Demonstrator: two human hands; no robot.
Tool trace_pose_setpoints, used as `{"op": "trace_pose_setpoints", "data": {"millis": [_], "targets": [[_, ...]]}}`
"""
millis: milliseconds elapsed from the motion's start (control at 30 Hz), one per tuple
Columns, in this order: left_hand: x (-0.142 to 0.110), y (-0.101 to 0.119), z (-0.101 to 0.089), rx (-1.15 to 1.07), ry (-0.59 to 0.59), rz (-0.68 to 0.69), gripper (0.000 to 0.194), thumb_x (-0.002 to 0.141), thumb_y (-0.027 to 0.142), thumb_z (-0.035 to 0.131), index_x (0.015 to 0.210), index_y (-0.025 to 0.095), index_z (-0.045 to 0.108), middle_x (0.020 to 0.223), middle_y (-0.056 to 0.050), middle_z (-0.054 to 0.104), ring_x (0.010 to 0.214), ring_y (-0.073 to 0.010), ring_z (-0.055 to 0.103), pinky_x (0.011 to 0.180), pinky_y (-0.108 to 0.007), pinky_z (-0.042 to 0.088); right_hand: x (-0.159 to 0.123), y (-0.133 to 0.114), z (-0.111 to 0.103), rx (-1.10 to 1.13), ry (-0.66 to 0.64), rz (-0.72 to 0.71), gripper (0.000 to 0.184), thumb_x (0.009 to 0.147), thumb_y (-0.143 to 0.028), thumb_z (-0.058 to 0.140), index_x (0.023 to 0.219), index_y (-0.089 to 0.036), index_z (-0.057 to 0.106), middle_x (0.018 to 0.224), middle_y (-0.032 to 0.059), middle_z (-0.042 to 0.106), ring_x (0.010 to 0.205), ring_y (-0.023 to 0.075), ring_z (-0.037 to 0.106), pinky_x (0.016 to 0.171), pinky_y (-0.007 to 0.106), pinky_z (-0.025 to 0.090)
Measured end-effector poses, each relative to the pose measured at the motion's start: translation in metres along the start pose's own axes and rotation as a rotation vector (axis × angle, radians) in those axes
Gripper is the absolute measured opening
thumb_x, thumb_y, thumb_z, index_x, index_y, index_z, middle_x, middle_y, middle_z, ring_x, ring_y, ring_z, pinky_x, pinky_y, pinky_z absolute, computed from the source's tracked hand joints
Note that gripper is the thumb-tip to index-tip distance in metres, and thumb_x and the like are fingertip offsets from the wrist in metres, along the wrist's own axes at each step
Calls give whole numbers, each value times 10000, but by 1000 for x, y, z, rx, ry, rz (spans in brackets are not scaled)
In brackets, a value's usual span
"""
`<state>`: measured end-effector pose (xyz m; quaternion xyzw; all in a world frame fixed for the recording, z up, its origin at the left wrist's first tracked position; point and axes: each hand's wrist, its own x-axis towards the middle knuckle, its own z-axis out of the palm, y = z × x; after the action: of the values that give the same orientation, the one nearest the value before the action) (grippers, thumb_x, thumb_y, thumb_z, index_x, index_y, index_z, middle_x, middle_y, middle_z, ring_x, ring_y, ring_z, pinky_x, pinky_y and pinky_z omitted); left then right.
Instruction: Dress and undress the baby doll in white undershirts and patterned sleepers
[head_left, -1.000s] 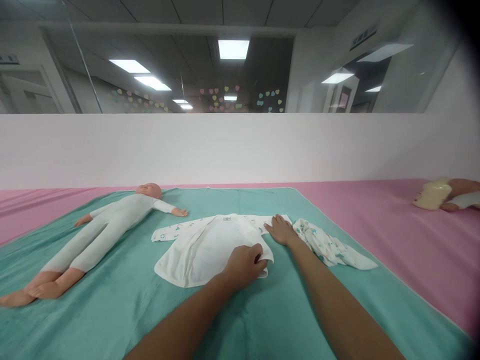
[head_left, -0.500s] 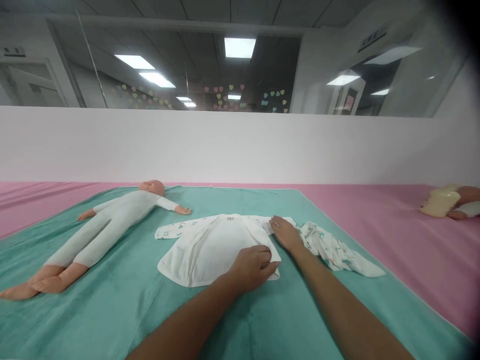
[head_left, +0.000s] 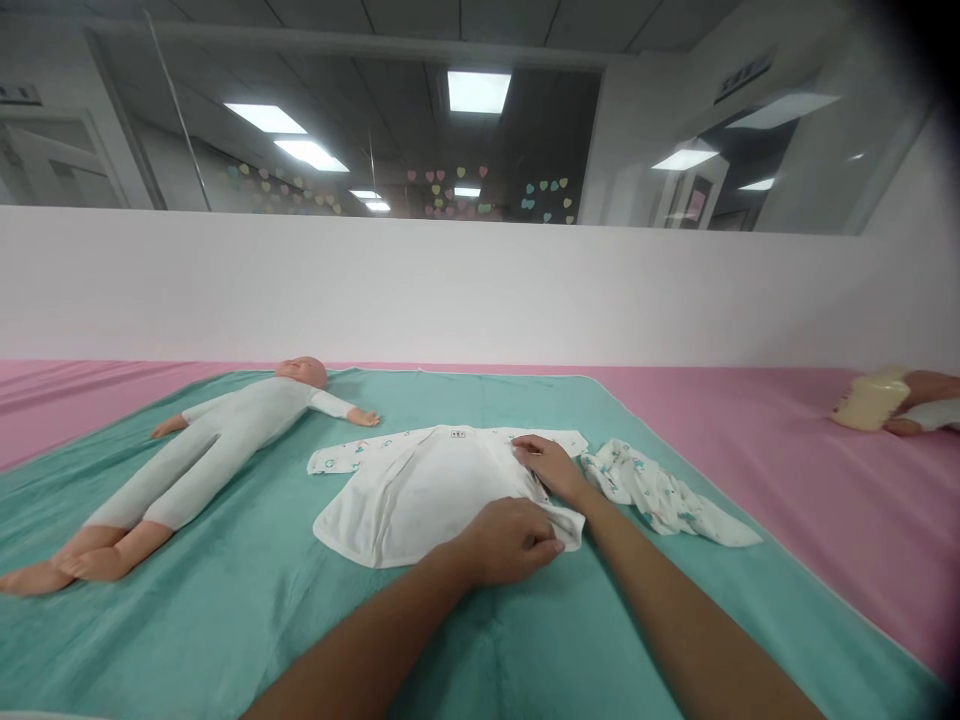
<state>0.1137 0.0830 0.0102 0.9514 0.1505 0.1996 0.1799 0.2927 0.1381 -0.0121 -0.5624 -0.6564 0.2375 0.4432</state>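
Note:
A white baby shirt point(head_left: 435, 490) lies spread on the teal blanket, its printed sleeve stretched out to the left and its front laid open. My left hand point(head_left: 510, 540) is closed on the lower right edge of the shirt, which sticks out past the fingers. My right hand point(head_left: 553, 466) rests on the shirt's right side by the other sleeve, fingers stretched out over the cloth. To the right of that hand lies a crumpled printed baby garment point(head_left: 667, 492), white with small green figures.
On the left a baby doll point(head_left: 232, 440) in a white body lies on its back on the teal blanket point(head_left: 187, 620). Pink sheeting point(head_left: 787, 430) surrounds the blanket. At far right are a yellowish bottle point(head_left: 870, 402) and part of another doll point(head_left: 934, 395). A white wall point(head_left: 450, 290) stands behind.
My right hand has moved left along the shirt, away from the sleeve end. The shirt's lower right edge has shifted out to the right under my left hand.

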Motion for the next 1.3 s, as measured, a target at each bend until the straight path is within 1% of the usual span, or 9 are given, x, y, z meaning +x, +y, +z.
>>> {"op": "trace_pose_setpoints", "data": {"millis": [167, 333, 500, 567, 700, 800, 1000, 1133, 1300], "targets": [[0, 2, -1, 40, 146, -85, 219, 848, 325, 428, 752, 189, 571, 699, 29, 587, 653, -113, 510, 575, -228, 354, -1, -4, 14, -39, -103, -83, 352, 744, -234, 496, 1074, -244, 617, 1247, 19, 529, 1195, 196, 426, 1061, 394, 257], [2, 0, 0, 50, 255, -12, 269, 780, 214, 498, 1040, 211, 568, 979, -35, 584, 909, -165, 514, 767, -274, 411, -3, -13, 14, 300, -177, -11, 358, 752, -247, 511, 1099, -270, 599, 1296, 0, 486, 1201, 208, 430, 1042, 408, 293], [3, -2, 5, 47, 194, 90, 89, 765, 257, 552, 785, 197, 614, 1114, -29, 573, 1047, -185, 488, 913, -318, 364, -2, -18, 8, 694, -63, 95, 273, 715, -274, 617, 975, -195, 644, 1102, 70, 627, 1092, 214, 534, 1016, 384, 344], [2, 1, 4, 14, 123, 118, 159, 808, 260, 501, 703, 186, 594, 1043, -13, 626, 1020, -163, 523, 934, -303, 353, -3, -23, 5, 857, -61, 114, 273, 731, -285, 623, 985, -183, 624, 1078, 86, 635, 1070, 204, 553, 1012, 378, 359], [-1, 8, -1, -46, -4, 92, 239, 871, 264, 398, 806, 201, 619, 917, 17, 681, 883, -128, 594, 918, -278, 371, -8, -39, 3, 1062, -237, 180, 307, 797, -333, 563, 1066, -185, 553, 1189, 97, 567, 1093, 197, 542, 1018, 381, 370], [-3, 12, -3, -110, -53, 39, 243, 870, 294, 401, 917, 210, 624, 1038, 13, 659, 950, -146, 587, 840, -251, 411, -10, -42, 10, 1074, -373, 300, 313, 824, -360, 526, 1059, -152, 529, 1201, 128, 546, 1097, 201, 540, 1015, 378, 384], [-2, 12, 2, -247, -110, -38, 274, 861, 325, 406, 779, 195, 632, 1007, 19, 669, 915, -158, 606, 748, -236, 421, 1, -15, 25, 1032, -192, 476, 235, 837, -348, 496, 948, -142, 522, 1161, 151, 554, 1138, 182, 505, 982, 333, 433], [-1, 9, 6, -291, -105, -77, 271, 838, 331, 434, 725, 190, 634, 900, 17, 684, 889, -166, 607, 719, -234, 414, 17, -6, 32, 989, -137, 455, 180, 830, -314, 491, 929, -166, 516, 1188, 122, 534, 1151, 161, 490, 999, 303, 417], [2, 8, 6, -285, -126, -138, 250, 811, 331, 454, 706, 186, 628, 723, 34, 653, 681, -125, 575, 591, -216, 381, 40, -1, 49, 668, -97, 235, 236, 822, -349, 468, 994, -196, 519, 1185, 80, 542, 1176, 156, 461, 1033, 314, 365]]}}
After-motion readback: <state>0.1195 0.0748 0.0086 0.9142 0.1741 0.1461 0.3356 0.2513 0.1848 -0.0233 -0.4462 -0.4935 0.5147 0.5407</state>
